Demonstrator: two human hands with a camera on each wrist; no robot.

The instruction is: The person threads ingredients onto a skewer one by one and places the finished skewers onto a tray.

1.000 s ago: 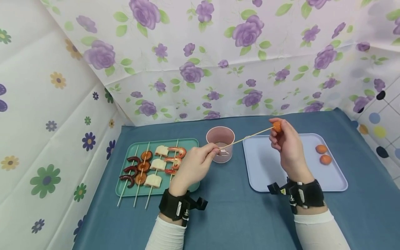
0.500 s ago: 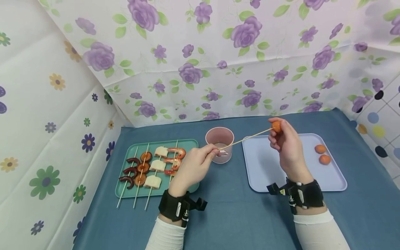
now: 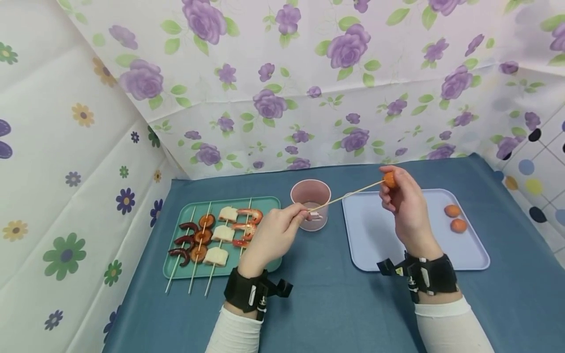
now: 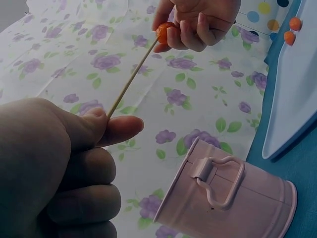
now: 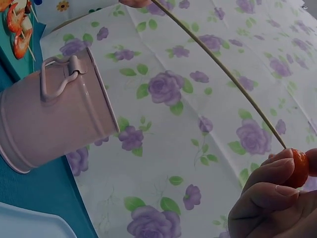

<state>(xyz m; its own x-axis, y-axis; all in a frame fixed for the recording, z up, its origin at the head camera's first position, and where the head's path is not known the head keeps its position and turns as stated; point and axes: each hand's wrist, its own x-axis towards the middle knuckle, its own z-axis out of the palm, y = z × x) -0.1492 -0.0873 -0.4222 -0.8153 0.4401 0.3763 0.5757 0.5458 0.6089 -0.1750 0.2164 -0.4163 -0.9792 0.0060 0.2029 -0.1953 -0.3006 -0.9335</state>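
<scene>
My left hand (image 3: 275,233) pinches one end of a thin wooden skewer (image 3: 348,195) between thumb and forefinger. The skewer slants up to the right, and its far tip meets a small orange ball (image 3: 390,180). Thumb and fingers of my right hand (image 3: 408,208) hold that ball, above the far edge of the pale blue tray (image 3: 371,245). In the right wrist view the skewer bows slightly and its tip touches the orange ball (image 5: 298,169); how deep it goes in cannot be seen. Two more orange balls (image 3: 459,225) lie on the tray's right side.
A pink metal bucket (image 3: 314,223) with side handles stands between the trays, below the skewer. On the left, a green tray (image 3: 273,202) bears several loaded skewers, with sausage pieces (image 3: 178,252), brown round slices (image 3: 203,236), white pieces (image 3: 222,233) and shrimp (image 3: 250,214). Flowered sheets (image 3: 269,103) hang behind.
</scene>
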